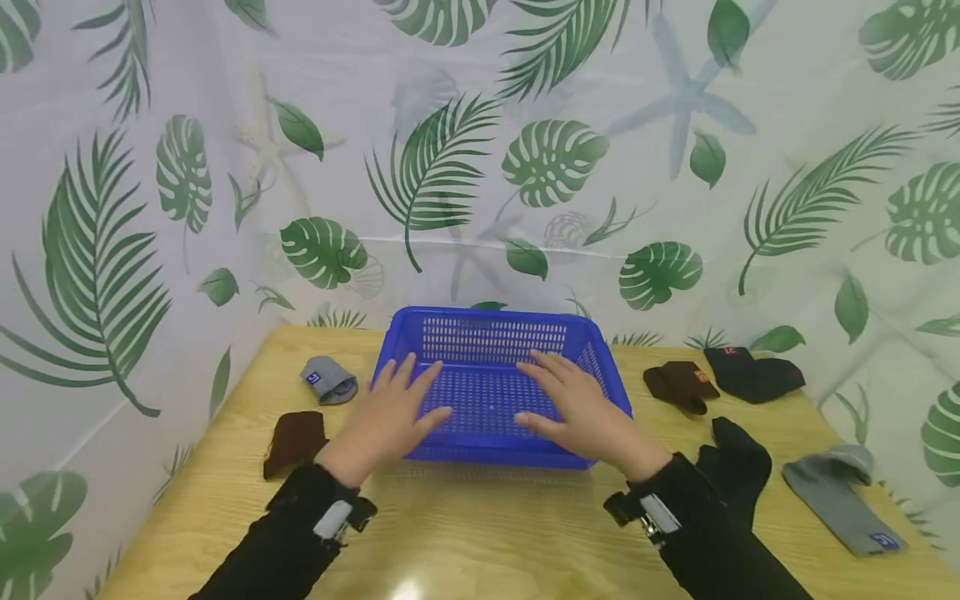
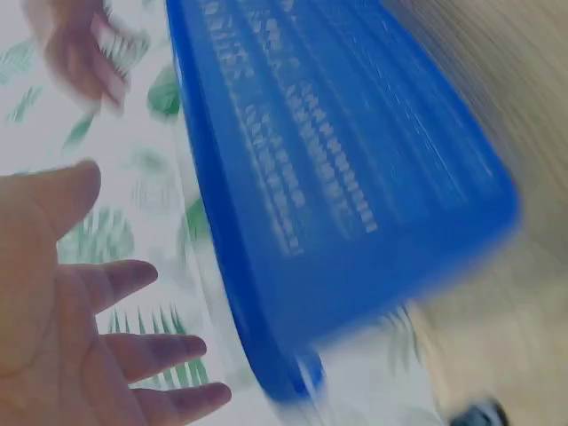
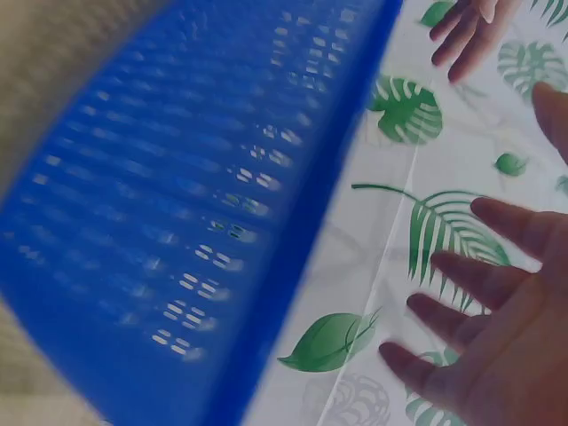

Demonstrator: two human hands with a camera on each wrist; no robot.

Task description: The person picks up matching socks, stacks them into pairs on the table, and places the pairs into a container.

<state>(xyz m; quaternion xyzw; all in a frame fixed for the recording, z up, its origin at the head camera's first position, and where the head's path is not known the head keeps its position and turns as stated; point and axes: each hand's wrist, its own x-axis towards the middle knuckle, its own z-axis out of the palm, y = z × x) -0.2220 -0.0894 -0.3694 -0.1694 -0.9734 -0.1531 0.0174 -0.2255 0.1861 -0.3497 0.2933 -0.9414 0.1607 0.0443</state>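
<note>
A blue plastic basket [image 1: 491,454] with slotted walls stands on the wooden table, and its inside looks bare. My left hand [image 1: 393,417] hovers over the basket's left part with its fingers spread. Over the right part is my right hand [image 1: 585,408], its fingers also stretched out. Neither hand holds anything. In the left wrist view, the left hand [image 2: 98,311] shows apart from the basket [image 2: 355,160]. The right wrist view likewise has a gap between the right hand [image 3: 497,311] and the basket [image 3: 160,204].
Left of the basket lie a grey sock [image 1: 328,380] and a brown sock [image 1: 295,443], both bunched. To the right are a brown sock [image 1: 681,385], black socks [image 1: 753,375], a dark sock [image 1: 738,467] and a grey sock [image 1: 840,500]. A leaf-print curtain [image 1: 480,167] rises behind the table [image 1: 480,533].
</note>
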